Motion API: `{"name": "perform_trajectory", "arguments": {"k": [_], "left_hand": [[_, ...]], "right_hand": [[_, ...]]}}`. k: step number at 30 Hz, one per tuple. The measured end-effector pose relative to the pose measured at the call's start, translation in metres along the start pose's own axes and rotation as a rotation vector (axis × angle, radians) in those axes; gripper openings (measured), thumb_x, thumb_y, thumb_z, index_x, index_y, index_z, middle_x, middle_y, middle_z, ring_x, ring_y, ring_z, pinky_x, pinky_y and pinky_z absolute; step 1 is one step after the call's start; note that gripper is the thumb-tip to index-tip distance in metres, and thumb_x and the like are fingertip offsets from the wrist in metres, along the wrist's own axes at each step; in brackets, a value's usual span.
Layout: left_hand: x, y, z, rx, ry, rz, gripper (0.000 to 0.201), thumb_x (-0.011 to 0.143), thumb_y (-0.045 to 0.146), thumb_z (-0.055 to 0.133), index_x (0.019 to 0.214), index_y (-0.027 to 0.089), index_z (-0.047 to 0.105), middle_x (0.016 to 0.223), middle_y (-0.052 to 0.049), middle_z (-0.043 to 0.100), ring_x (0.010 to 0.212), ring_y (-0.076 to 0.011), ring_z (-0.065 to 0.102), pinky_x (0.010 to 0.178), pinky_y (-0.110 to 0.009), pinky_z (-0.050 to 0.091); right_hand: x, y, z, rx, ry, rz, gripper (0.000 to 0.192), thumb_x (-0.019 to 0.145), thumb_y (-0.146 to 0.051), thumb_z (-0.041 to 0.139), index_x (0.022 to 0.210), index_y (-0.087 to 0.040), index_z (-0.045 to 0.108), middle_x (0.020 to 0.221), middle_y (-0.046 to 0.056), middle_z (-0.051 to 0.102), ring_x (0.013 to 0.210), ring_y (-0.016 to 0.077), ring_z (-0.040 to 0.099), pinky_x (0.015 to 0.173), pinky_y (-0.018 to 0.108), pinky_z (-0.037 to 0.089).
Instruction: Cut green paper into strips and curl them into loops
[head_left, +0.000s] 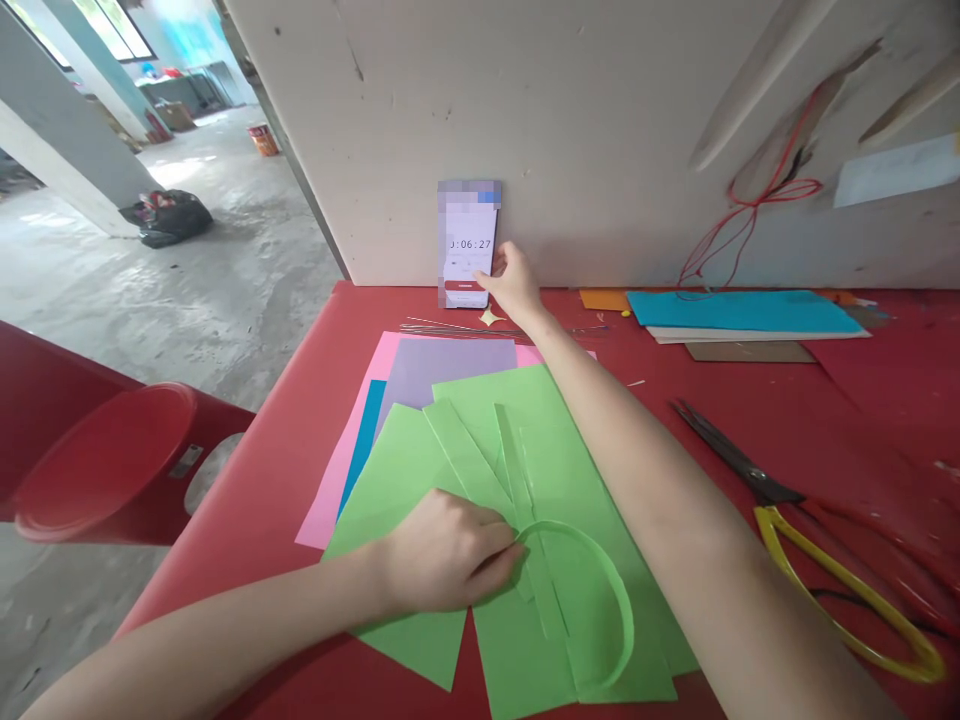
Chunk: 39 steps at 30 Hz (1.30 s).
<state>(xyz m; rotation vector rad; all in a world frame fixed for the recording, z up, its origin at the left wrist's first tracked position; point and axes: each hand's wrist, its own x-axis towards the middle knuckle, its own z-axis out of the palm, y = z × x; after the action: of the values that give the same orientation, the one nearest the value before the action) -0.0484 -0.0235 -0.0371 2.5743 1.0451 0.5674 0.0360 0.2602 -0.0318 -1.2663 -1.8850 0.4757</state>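
So the left hand (454, 550) is closed up, thumb and fingertips pinching one end of a curled, narrow light-green paper strip (628, 605). The strip loops over a messy stack of flat light-green paper sheets (619, 570), right of the left edge of the red surface (319, 400). The right hand (517, 290) is half open at a rectangular phone with a timer on screen (469, 235), thumb over the lower screen; can't tell if it's gripping or even touching.

My worry is the phone: it's just propped against the wall near the back left corner of the surface, so a firm poke could slide or topple it. A stray thumb might also hit the wrong button. And if the left hand tugs or squeezes too hard meanwhile, that thin strip could crease, or drag the loose sheets along.
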Motion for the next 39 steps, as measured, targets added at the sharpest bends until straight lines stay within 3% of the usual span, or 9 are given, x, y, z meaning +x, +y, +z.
{"name": "perform_trajectory", "arguments": {"k": [9,16,24,31,39], "left_hand": [[0.0,-0.001,0.0,0.018,0.009,0.014,0.036,0.088,0.019,0.036,0.053,0.015,0.043,0.047,0.004,0.044,0.038,-0.0052,0.032,0.036,-0.021,0.022],[-0.001,-0.001,0.001,0.022,0.035,0.023,0.035,0.087,0.018,0.039,0.053,0.015,0.044,0.047,0.005,0.044,0.038,-0.005,0.032,0.036,-0.021,0.022],[-0.001,-0.001,0.0,0.032,0.032,0.025,0.034,0.087,0.017,0.039,0.053,0.014,0.045,0.047,0.004,0.044,0.039,-0.0052,0.031,0.036,-0.021,0.022],[0.0,-0.001,0.0,0.038,0.044,0.031,0.035,0.087,0.018,0.037,0.053,0.015,0.045,0.047,0.004,0.044,0.038,-0.0052,0.031,0.035,-0.021,0.022],[-0.001,0.0,0.001,0.037,0.035,0.026,0.035,0.087,0.018,0.037,0.053,0.015,0.044,0.047,0.004,0.044,0.038,-0.0054,0.03,0.036,-0.021,0.022]], "right_hand": [[-0.001,-0.002,0.003,0.044,0.037,0.016,0.027,0.074,-0.025,0.061,0.097,-0.016,0.05,0.092,0.009,0.059,0.091,0.0269,0.056,0.077,0.044,0.047],[0.005,0.014,0.005,0.177,0.009,-0.099,0.001,0.079,-0.022,0.055,0.079,-0.021,0.053,0.083,0.003,0.062,0.082,0.0203,0.059,0.08,0.041,0.049],[0.007,0.023,0.002,0.236,0.04,-0.13,0.02,0.087,-0.032,0.043,0.073,-0.021,0.052,0.078,0.003,0.063,0.08,0.0204,0.06,0.08,0.042,0.048],[0.004,0.015,0.007,0.192,0.078,-0.084,0.016,0.073,-0.023,0.061,0.068,-0.023,0.045,0.072,0.002,0.058,0.073,0.0203,0.058,0.074,0.041,0.049],[0.005,0.012,0.013,0.166,0.107,-0.047,0.019,0.071,-0.023,0.063,0.07,-0.023,0.044,0.075,0.002,0.057,0.079,0.0212,0.057,0.075,0.043,0.049]]}}
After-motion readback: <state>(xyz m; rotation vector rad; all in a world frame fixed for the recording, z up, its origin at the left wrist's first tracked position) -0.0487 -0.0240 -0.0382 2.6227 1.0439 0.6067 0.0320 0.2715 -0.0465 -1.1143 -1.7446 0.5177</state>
